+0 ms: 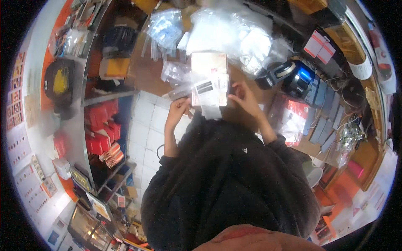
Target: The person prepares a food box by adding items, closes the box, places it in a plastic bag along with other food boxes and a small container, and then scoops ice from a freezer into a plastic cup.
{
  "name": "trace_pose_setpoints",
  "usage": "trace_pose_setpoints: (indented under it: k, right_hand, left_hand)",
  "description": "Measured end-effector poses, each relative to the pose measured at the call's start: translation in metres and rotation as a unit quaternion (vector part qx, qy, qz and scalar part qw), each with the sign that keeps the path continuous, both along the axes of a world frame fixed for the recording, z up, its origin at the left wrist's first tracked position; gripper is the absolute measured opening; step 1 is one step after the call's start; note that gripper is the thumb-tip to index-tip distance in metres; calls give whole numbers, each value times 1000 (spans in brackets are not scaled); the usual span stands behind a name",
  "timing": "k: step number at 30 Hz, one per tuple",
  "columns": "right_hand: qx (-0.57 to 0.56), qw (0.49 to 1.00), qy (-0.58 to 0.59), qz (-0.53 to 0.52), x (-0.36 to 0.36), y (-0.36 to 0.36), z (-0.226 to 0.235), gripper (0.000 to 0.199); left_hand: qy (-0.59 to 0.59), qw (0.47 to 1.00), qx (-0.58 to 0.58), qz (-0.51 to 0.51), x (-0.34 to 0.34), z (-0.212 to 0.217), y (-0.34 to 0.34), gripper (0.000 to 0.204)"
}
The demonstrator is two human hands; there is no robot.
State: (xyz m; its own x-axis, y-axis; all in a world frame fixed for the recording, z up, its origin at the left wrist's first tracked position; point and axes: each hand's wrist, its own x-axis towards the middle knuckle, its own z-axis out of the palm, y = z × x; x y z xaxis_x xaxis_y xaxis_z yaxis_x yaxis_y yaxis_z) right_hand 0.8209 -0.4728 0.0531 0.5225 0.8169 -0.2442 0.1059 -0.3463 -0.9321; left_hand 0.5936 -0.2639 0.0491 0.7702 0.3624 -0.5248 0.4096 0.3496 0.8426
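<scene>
A pale, flat box [209, 63] lies on the brown table in front of me. Over its near half rests a white printed label sheet [208, 92], whose lower end hangs past the box's near edge. At the box's near left corner is my left hand [179, 109], its fingers curled together; whatever they pinch is too small to make out. My right hand [246, 99] is beside the box's right edge, thumb and forefinger apart, with nothing visible between them. Clear plastic film [176, 73] lies crumpled against the box's left side.
Clear plastic bags [234, 35] heap up behind the box. To the right stand a tape dispenser [276, 75], a black label printer [299, 81] and a red-and-white packet [294, 117]. Shelves with red packages [100, 121] are at left, above a white tiled floor [146, 125].
</scene>
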Motion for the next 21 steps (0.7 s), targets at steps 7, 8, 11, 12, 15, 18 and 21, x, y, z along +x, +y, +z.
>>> trace_pose_setpoints:
  k: [7,8,11,12,15,18,21]
  right_hand:
    - [80,973,-58,-207,-51,74,-13,44]
    - [106,974,-38,-195,-55,75,4,48]
    - [215,960,1,-178,-47,56,71,58]
    - [255,948,-7,-191,-41,44,97,61]
    - [374,894,-87,-232,-24,20,176,66]
    - [523,800,-140,-259,28,11,244,64]
    - [623,726,-156,-245,99,9,313,56]
  left_hand:
    - [-156,963,149,158,38,-62,-10,46]
    - [-179,964,143,132,42,-56,-17,52]
    - [-179,964,138,137,45,-7,-38,53]
    - [-221,954,173,102,59,19,-43,55]
    - [-376,924,-56,41,103,87,-18,58]
    - [-416,908,-22,-38,194,152,-1,61]
    - [-452,877,128,-102,294,244,-19,64]
